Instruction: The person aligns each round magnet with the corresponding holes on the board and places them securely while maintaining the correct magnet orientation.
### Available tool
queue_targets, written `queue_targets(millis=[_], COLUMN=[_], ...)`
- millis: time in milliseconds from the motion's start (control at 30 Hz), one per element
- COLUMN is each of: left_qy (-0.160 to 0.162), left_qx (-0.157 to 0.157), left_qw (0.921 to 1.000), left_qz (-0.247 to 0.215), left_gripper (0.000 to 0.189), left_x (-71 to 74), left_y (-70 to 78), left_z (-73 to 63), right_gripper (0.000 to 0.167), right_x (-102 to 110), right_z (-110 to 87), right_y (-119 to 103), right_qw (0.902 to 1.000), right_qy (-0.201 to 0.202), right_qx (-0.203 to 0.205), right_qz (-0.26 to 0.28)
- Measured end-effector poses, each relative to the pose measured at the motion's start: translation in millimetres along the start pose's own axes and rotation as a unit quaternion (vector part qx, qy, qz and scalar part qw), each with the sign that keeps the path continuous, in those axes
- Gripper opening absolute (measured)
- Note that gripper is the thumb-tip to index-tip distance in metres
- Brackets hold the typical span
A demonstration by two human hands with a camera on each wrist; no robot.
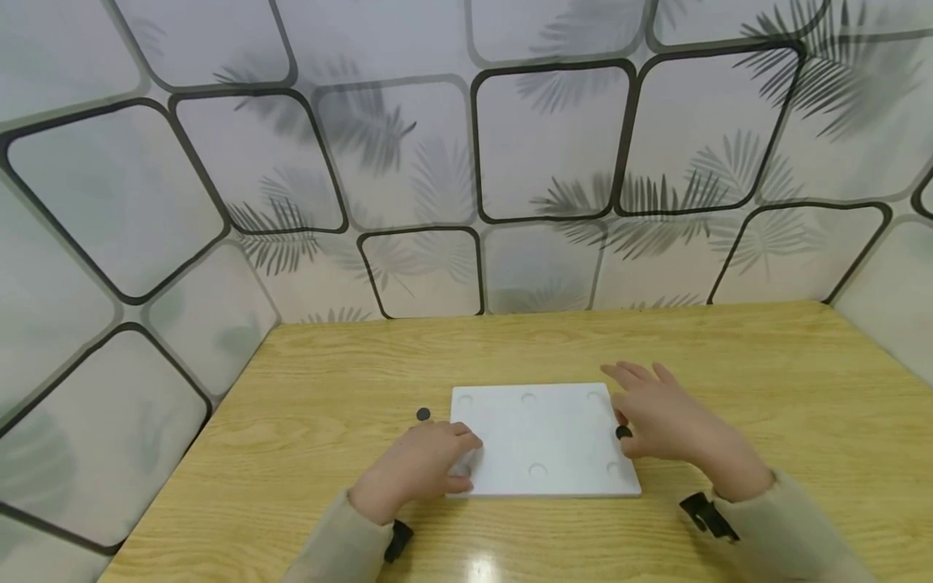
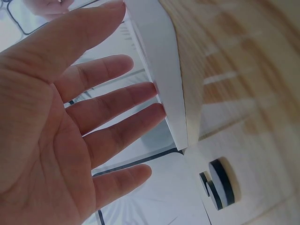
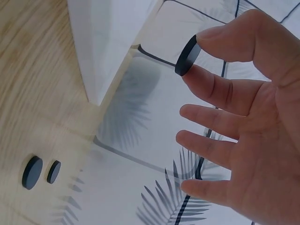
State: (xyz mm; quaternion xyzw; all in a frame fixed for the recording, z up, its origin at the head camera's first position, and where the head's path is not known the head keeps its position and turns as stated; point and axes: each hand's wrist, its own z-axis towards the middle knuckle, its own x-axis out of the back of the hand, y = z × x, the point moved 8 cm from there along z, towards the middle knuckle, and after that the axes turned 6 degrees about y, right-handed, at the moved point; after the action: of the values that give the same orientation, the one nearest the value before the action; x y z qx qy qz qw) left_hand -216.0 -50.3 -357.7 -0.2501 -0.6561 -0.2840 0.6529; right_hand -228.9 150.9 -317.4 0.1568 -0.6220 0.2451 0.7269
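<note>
Black disc (image 3: 187,56), pinched in your right hand (image 1: 662,417); best steady the white board (image 1: 543,433) with your spread-fingered left hand (image 1: 421,460).

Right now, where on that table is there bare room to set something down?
The wooden table looks bare between the white board and the patterned wall, and toward the table's right edge. It's crowded at the board's left edge, by the left hand and a black disc, and around the right hand, which pinches another disc near two more discs.
</note>
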Motion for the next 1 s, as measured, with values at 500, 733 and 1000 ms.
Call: queue_targets(millis=[500, 733, 1000], left_qy=[0.004, -0.001, -0.001], left_qx=[0.003, 0.003, 0.001], left_qw=[1.0, 1.0, 1.0], left_qz=[0.003, 0.0, 0.002], left_gripper=[0.04, 0.04, 0.04], left_x=[1.7, 0.4, 0.2], left_y=[-0.8, -0.7, -0.4], left_z=[0.2, 0.7, 0.8], right_gripper=[0.025, 0.026, 0.028], right_x=[-4.4, -9.6, -15.7], right_z=[4.6, 5.1, 4.9], right_y=[-4.1, -6.7, -9.5], right_qw=[0.9999, 0.9998, 0.9995], right_qy=[0.003, -0.011, -0.029], right_qx=[0.012, 0.015, 0.012], right_qz=[-0.004, -0.007, -0.009])
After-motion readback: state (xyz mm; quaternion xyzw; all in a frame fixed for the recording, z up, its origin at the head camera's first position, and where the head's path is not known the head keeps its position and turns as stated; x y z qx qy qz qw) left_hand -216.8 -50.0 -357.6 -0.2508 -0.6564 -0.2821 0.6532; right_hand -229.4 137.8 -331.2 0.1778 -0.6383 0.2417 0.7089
